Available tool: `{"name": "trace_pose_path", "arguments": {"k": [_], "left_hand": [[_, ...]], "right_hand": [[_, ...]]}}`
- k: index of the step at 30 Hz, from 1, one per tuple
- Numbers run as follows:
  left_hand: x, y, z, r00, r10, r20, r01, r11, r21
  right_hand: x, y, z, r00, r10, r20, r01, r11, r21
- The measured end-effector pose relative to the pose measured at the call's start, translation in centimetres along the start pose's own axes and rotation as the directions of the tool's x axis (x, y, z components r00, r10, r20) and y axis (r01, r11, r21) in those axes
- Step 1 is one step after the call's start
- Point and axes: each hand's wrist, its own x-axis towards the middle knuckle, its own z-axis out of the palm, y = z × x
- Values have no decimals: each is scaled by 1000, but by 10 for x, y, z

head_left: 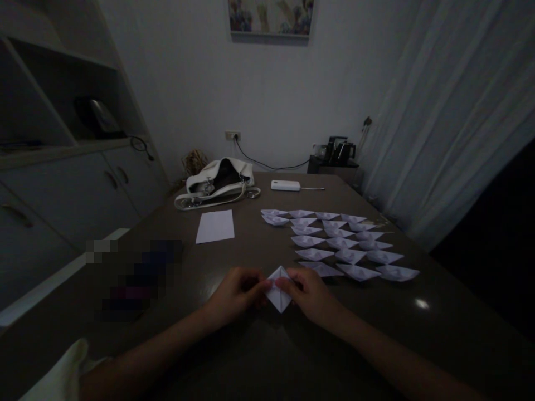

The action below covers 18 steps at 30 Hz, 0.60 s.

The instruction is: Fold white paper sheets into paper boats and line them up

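Observation:
A small white folded paper (279,289), diamond-shaped, is held just above the dark table (234,356). My left hand (236,295) pinches its left corner and my right hand (311,295) pinches its right corner, fingers closed on it. Just beyond my right hand, several finished white paper boats (340,242) lie in rows on the table. A flat white sheet of paper (215,226) lies farther back to the left.
A white handbag (219,181) and a white power bank (285,185) with a cable sit at the table's far end. Cabinets and shelves (62,167) stand on the left, a curtain (451,122) on the right. A blurred patch covers part of the table's left side.

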Motion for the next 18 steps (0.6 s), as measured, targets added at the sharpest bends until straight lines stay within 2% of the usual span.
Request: {"name": "trace_pose_path", "arguments": {"k": [3,5,7,9,10,12,14,16,18], "left_hand": [[0,2,2,998,56,23,-56,998,12],[-1,2,1,993,118,15,-119,991,68],[-2,2,-1,980,190,-53,-179,970,166],[-3,-1,-6,944,314,-106,-271,916,297],[-3,-2,-9,914,395,-96,-337,868,366],[-4,-6,-15,841,541,5,-475,734,485],[-5,-8,-20,803,584,116,-533,618,578],[-6,-8,-22,809,552,199,-533,550,642],[-6,-5,-21,837,472,278,-520,523,676]], "right_hand": [[-2,-2,0,991,-96,-95,78,980,-182],[-2,-4,-3,982,-162,-93,136,961,-240],[-2,-6,-8,965,-250,-77,221,936,-274],[-2,-7,-15,921,-384,-58,347,881,-321],[-2,-7,-19,889,-456,-46,414,842,-345],[-2,-6,-23,831,-556,-29,497,764,-412],[-3,-4,-25,813,-582,35,531,715,-455],[-4,-2,-24,828,-544,139,542,708,-452],[-6,-1,-23,847,-474,240,530,729,-433]]}}
